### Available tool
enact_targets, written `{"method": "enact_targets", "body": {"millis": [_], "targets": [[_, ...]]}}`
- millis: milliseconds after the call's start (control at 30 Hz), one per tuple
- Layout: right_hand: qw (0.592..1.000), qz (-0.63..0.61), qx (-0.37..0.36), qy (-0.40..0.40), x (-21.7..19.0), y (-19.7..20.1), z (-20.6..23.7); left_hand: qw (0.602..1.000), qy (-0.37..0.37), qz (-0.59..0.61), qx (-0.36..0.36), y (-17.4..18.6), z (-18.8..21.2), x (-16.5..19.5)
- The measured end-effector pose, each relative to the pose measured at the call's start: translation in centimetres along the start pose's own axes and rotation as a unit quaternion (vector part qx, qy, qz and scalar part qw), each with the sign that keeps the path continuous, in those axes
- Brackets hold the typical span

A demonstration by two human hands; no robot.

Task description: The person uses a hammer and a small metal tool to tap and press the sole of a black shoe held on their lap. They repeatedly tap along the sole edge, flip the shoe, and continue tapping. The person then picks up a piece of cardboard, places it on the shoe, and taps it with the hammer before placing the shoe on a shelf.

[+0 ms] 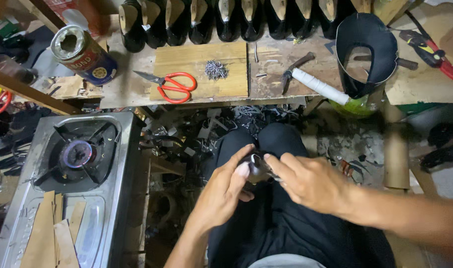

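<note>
Down here both hands, left hand (225, 191) and right hand (308, 181), pinch a dark shoe piece (257, 167) (blue-labelled tin (83, 54) far left).

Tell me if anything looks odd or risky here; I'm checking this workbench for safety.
The gas stove has a burner that looks lit, glowing blue, while cardboard strips lie on the stove's top right beside it. Scraps litter the floor under the bench. Both hands, left hand and right hand, hold a small dark piece.
</note>
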State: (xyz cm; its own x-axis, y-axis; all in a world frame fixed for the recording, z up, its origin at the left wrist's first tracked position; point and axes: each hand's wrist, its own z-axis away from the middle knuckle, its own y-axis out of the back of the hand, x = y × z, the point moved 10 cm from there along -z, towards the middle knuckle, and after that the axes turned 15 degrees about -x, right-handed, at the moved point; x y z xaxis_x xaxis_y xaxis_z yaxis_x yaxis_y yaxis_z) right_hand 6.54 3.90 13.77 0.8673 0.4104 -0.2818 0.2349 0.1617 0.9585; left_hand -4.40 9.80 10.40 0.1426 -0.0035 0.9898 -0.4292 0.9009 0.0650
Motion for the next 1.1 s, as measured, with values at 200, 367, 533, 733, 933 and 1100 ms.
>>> {"method": "enact_targets", "body": {"millis": [200, 367, 533, 733, 933, 1100], "targets": [[0.979, -0.175, 0.043, -0.094, 1.0, -3.4, 1.8, 0.995, 0.026, -0.023, 0.092, -0.1, 0.5, -0.6], [0.939, -0.328, -0.082, -0.071, 1.0, -1.9, 1.6, 0.981, 0.023, -0.154, 0.112, -0.9, 0.9, -0.4], [0.952, -0.121, -0.259, -0.112, 1.4, -0.8, 2.4, 0.959, -0.067, -0.264, 0.084, -2.3, 0.6, 1.5], [0.999, -0.024, -0.035, -0.026, 0.2, -1.3, 1.2, 0.996, -0.011, -0.080, -0.021, -0.5, 0.3, 0.5], [0.988, -0.105, 0.091, -0.066, 0.0, -3.6, 1.2, 0.975, -0.016, -0.155, 0.160, -0.1, 1.3, 0.5], [0.986, -0.160, 0.006, -0.036, -0.8, -1.2, 1.6, 0.963, -0.025, -0.197, 0.180, -0.6, 1.8, 0.0]]}}
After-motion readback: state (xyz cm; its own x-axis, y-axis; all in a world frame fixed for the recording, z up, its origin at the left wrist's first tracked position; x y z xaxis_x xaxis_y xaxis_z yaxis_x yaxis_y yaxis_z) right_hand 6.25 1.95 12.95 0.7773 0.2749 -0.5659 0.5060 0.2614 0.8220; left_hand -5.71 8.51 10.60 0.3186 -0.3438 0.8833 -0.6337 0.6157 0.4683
